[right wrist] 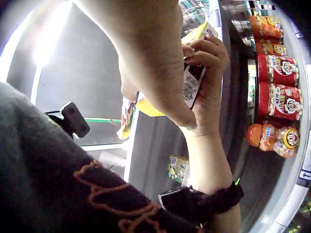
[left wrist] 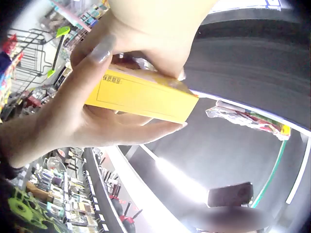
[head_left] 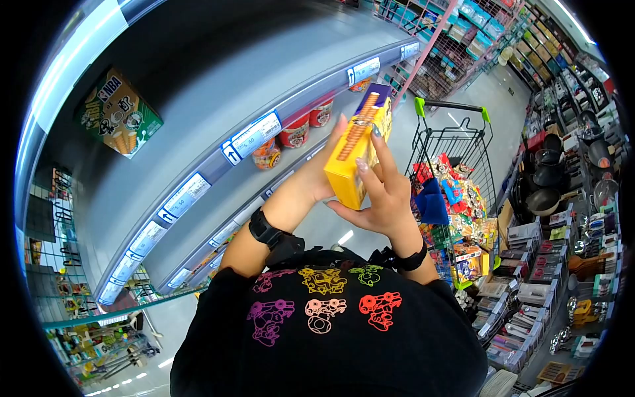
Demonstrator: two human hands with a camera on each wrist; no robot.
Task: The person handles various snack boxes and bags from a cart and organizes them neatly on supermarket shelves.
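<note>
Head view: both hands hold the box (head_left: 342,173) upright between them. The left hand (head_left: 317,177) curls round its back and the right hand (head_left: 387,198) wraps fingers across its front (nails on the print). To keep it steady, the right palm should probably stay under the lower corner. A cart (head_left: 456,142) stands beyond the right hand.

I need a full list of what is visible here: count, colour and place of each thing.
yellow cardboard box with purple top: one, yellow, between both hands
green carton printed NBA: one, green, upper shelf, left
red round tubs: at least two, red and white, lower shelf
shelf price labels: several, blue and white, shelf edges
wire shopping cart with green handle ends: one, black, aisle at right
black pots and pans: several, black, racks far right
black wrist straps: two, black, one per wrist
left hand: one, grips the box's left side
right hand: one, grips the box's right side
</note>
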